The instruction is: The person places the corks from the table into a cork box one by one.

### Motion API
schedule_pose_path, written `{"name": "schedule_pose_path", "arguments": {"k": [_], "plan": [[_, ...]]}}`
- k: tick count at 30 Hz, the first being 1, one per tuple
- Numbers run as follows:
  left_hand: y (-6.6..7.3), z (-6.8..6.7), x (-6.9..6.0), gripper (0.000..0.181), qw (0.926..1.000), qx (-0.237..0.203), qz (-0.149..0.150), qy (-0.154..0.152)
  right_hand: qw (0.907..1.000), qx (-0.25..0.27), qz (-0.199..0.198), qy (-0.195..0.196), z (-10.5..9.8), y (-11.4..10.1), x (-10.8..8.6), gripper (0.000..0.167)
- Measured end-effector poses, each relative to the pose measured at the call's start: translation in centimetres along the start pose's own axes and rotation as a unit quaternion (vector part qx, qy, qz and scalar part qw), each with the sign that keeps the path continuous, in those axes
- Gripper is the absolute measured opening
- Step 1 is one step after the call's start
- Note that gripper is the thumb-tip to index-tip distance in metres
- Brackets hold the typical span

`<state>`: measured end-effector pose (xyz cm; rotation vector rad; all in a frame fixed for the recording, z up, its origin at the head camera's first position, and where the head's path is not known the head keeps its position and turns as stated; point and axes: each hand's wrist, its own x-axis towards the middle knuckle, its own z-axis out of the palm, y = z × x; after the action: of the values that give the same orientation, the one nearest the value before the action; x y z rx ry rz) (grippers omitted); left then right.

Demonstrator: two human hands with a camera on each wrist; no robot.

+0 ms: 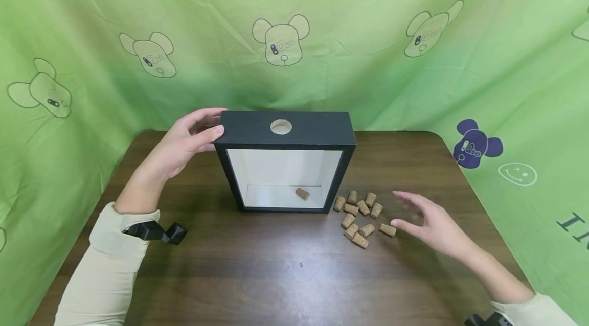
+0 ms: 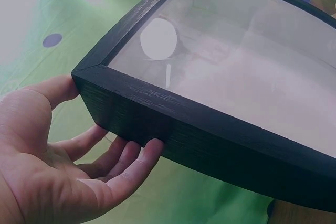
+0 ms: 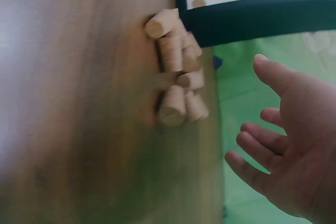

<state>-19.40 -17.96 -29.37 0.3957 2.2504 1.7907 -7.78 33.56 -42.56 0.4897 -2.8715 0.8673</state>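
Note:
A black shadow box (image 1: 317,129) with a clear front and white inside stands upright on the table, a round hole (image 1: 281,126) in its top. One cork (image 1: 302,193) lies inside on its floor. My left hand (image 1: 188,137) holds the box by its upper left corner; in the left wrist view the thumb meets the corner of the frame (image 2: 147,98) and the fingers bend around the side. Right of the box lies a loose group of several corks (image 1: 363,208). Beside them hovers my right hand (image 1: 432,226), fingers spread and holding nothing, its thumb near the outermost cork (image 1: 388,230).
The dark wooden table (image 1: 257,264) carries the box and the corks. A green cloth (image 1: 349,75) with printed bear heads hangs behind and along both sides. The group of corks lies close to the box's lower right corner.

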Motion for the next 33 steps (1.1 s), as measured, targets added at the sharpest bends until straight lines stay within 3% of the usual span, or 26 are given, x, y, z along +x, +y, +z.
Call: {"name": "schedule_pose_path", "arguments": {"k": [10,20,33], "plan": [[0.0,0.0,0.0,0.057,1.0,0.0,0.002,0.0,0.9994,0.029,-0.004,0.018,3.0,2.4,-2.1,0.049],[-0.1,0.1,0.1,0.057,1.0,-0.001,0.008,0.001,0.9978,0.009,-0.062,0.023,5.0,2.3,-1.4,0.041],[-0.2,0.1,0.1,0.058,1.0,-0.005,0.004,0.001,0.9959,0.023,-0.084,0.023,5.4,2.0,-0.8,0.037]]}}
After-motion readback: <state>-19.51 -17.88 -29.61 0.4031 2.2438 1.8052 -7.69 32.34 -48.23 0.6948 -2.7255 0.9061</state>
